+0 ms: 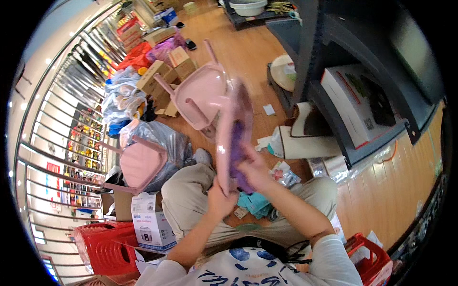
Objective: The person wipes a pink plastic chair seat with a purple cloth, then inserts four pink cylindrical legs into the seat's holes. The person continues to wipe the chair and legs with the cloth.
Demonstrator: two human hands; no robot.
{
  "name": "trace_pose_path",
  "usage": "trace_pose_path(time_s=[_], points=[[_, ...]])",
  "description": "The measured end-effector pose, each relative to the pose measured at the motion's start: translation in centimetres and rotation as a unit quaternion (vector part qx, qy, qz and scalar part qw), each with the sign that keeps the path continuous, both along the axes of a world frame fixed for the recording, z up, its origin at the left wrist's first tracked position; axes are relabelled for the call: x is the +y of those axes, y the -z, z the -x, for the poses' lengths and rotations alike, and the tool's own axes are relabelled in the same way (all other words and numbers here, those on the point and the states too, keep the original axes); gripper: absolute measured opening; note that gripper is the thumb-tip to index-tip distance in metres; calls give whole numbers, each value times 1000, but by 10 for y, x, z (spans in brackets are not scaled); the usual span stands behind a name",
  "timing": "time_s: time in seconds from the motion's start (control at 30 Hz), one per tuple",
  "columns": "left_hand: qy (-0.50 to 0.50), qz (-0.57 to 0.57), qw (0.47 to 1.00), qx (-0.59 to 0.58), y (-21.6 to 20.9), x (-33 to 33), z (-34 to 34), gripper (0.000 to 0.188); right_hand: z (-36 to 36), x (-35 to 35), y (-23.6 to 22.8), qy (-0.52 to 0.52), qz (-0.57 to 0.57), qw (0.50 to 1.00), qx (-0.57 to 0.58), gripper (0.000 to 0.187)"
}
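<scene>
In front of me a pink plastic piece with a rounded rim (223, 152) stands upright, seen nearly edge-on and partly blurred. My left hand (221, 199) is closed around its lower edge. On its right side, my right hand (253, 170) grips a crumpled purple cloth (236, 159) that is pressed against the pink surface. Just beyond are pink plastic stools (199, 93) lying with legs pointing up. Another upturned pink stool (143, 163) rests on clear plastic wrapping to the left. Below my hands lies a teal cloth (255, 205).
At right stands a dark metal shelf (372, 138) holding a white box (355, 105). To my left are a red plastic stool (106, 243), a printed appliance box (150, 221) and a railing (45, 157). Cardboard boxes (155, 83) and bagged goods (123, 95) pile up farther off.
</scene>
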State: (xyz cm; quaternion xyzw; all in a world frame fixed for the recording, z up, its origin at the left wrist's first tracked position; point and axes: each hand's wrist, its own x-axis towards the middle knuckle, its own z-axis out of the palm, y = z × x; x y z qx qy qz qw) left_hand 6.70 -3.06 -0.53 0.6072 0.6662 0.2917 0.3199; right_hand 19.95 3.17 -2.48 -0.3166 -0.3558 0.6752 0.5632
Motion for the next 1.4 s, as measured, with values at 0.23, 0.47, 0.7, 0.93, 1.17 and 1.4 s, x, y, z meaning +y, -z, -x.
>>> trace_pose_path(time_s=[0.23,0.47,0.7,0.93,1.17,1.4], points=[[10,5,995,-99,44,-22,10,56,-9,20,7,72,-478,713,-508,51],[-66,-60,987,-130,26,-55,15,44,-24,35,34,219,-184,771,-570,33],[-101,-156,970,-157,2,4,38,39,-49,29,29,-126,-180,661,-718,28],[-165,-144,961,-166,24,-2,56,39,-196,15,-101,276,-181,602,-727,34],[-110,-287,944,-120,21,-3,11,46,-284,0,-127,299,-95,371,-874,62],[-128,-190,934,-273,-2,-3,31,41,-144,-6,-72,127,-123,724,-667,50]])
